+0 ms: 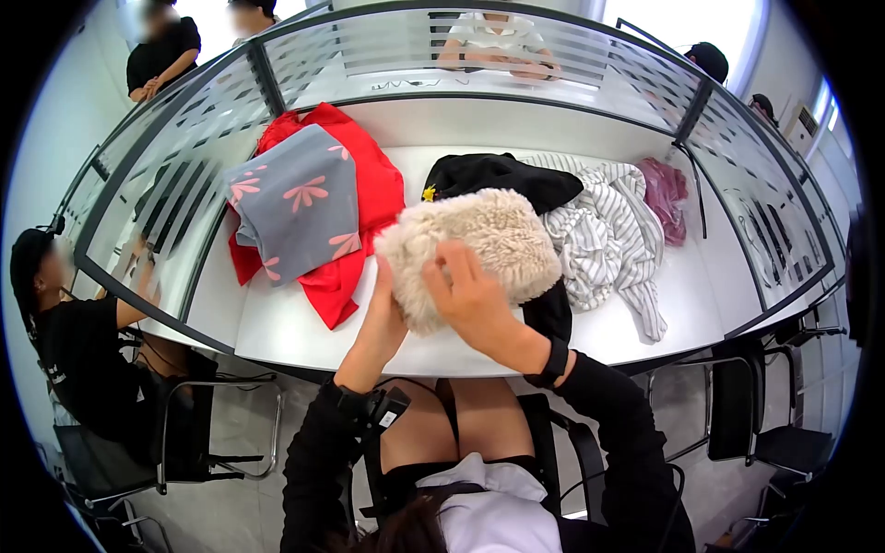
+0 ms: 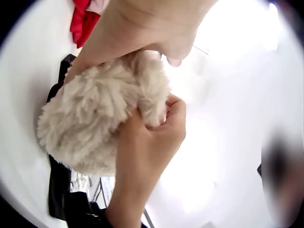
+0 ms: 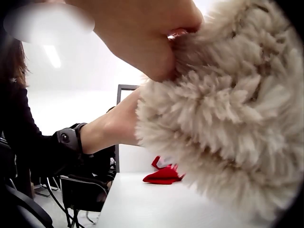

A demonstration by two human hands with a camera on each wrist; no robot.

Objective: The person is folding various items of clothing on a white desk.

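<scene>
A fluffy cream-coloured bundle (image 1: 512, 221), thick-piled like faux fur, is held up over the table in front of me. My left hand (image 1: 380, 311) grips its left end, thumb along the near side and the other fingers hidden behind it. Over its near face, my right hand (image 1: 475, 300) pinches some of the pile between thumb and curled fingers. In the left wrist view the right hand (image 2: 149, 145) nips a raised fold of the fur. Close up in the right wrist view, the fluffy bundle (image 3: 237, 118) fills the right side.
Left on the white table lies a grey cloth with pink flowers (image 1: 300, 198) over red fabric (image 1: 383, 189). Behind the bundle are a black garment (image 1: 489, 175), a striped white cloth (image 1: 604, 226) and a mauve piece (image 1: 666, 203). A low partition (image 1: 544, 129) borders the table.
</scene>
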